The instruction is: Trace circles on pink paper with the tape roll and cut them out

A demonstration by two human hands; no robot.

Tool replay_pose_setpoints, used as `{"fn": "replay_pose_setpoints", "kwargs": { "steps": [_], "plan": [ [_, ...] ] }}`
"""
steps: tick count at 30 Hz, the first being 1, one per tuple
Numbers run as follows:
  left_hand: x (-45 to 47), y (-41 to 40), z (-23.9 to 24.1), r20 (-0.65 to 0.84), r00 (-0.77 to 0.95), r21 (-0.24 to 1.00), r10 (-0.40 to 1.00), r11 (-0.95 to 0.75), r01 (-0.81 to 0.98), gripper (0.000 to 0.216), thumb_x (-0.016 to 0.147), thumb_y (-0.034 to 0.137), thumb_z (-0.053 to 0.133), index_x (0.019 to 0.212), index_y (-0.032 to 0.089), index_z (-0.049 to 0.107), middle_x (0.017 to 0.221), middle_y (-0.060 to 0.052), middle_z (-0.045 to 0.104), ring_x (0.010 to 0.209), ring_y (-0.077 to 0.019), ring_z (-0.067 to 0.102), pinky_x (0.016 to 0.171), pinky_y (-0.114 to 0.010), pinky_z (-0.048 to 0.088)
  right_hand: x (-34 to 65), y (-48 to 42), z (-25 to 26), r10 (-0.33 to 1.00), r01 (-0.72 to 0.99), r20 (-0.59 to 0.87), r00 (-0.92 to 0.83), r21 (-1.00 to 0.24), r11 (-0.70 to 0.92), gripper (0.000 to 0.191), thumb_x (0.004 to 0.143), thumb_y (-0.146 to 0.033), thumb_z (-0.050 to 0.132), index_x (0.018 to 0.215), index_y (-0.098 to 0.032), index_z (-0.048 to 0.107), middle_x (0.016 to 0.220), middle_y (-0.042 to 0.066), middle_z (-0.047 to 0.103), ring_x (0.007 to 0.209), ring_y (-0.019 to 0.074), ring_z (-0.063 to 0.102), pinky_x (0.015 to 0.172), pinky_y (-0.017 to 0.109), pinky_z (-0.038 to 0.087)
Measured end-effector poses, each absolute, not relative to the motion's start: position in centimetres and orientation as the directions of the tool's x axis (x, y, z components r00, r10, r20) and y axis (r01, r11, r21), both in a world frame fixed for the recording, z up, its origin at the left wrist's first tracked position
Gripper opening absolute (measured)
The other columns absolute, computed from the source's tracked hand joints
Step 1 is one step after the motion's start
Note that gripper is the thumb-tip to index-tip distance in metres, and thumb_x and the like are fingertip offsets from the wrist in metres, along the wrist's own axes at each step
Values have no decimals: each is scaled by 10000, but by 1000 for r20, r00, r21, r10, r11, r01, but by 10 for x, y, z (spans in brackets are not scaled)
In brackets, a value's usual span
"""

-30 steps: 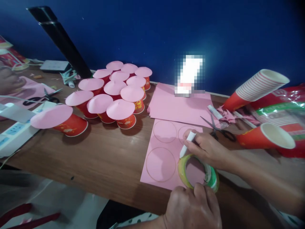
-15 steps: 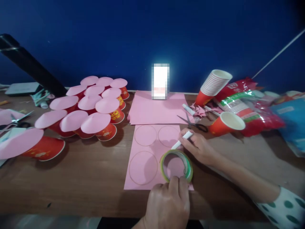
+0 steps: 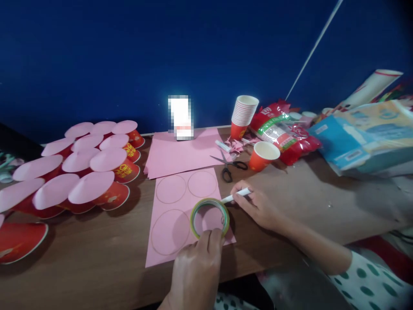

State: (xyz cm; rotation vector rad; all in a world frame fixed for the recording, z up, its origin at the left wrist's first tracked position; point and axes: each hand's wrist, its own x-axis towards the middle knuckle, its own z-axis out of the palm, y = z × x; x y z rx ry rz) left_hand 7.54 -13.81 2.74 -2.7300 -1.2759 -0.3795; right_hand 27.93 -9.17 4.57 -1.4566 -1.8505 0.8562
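Note:
My left hand grips the near rim of a roll of tape, which lies flat on a sheet of pink paper. Three thin circle outlines show on that sheet, two along its far end and one left of the roll. Pinched in the fingers of my right hand is a white pen. The pen lies slanted low, its tip at the upper right edge of the roll. Black-handled scissors lie spread just beyond my right hand.
A pink paper stack lies behind the sheet, with a lit, blurred-out screen above. Red cups topped by pink paper cones fill the left. At right are stacked cups, a single cup, a red bag and a blue package.
The view has swung right, so the table's things appear further left. My right hand has shifted the pen around the roll's edge, and the pen lies flatter. My left hand stays on the roll.

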Motion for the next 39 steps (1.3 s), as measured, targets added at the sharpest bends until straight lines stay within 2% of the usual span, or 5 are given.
{"fn": "replay_pose_setpoints", "kwargs": {
  "steps": [14,24,31,36,39],
  "plan": [
    [74,-136,35,239,602,20,762,-624,781,173,900,194,416,987,212,565,743,3,629,532,-110,595,436,-189,378,287,-148,42,995,595,58,-82,-798,95,180,934,-301,371,889,-198,513,722,-20,553,656,126,510,619,238,364],
    [80,-137,43,84,529,22,844,-533,846,289,926,334,341,1009,239,601,796,-19,666,605,-142,635,465,-215,385,277,-176,33,966,585,233,-107,-771,251,174,929,-275,386,919,-187,536,809,18,569,744,140,519,681,244,391],
    [87,-133,57,-102,492,48,865,-489,871,291,924,311,324,924,222,602,802,-37,662,724,-183,646,554,-243,414,276,-192,37,950,578,310,-50,-766,281,124,912,-214,406,939,-181,522,845,23,568,751,137,548,698,243,411],
    [91,-134,64,-124,478,46,869,-477,878,279,910,260,316,908,199,588,813,-64,658,699,-198,640,551,-263,426,281,-190,50,892,639,452,1,-687,347,104,891,-167,442,951,-188,523,852,20,576,749,129,569,687,231,430],
    [92,-128,70,-140,500,78,855,-494,866,265,891,263,345,896,185,598,778,-75,658,701,-208,637,575,-275,440,279,-192,60,833,676,545,-91,-580,453,116,859,-124,485,951,-179,530,832,22,590,730,128,575,668,231,441]
  ]
}}
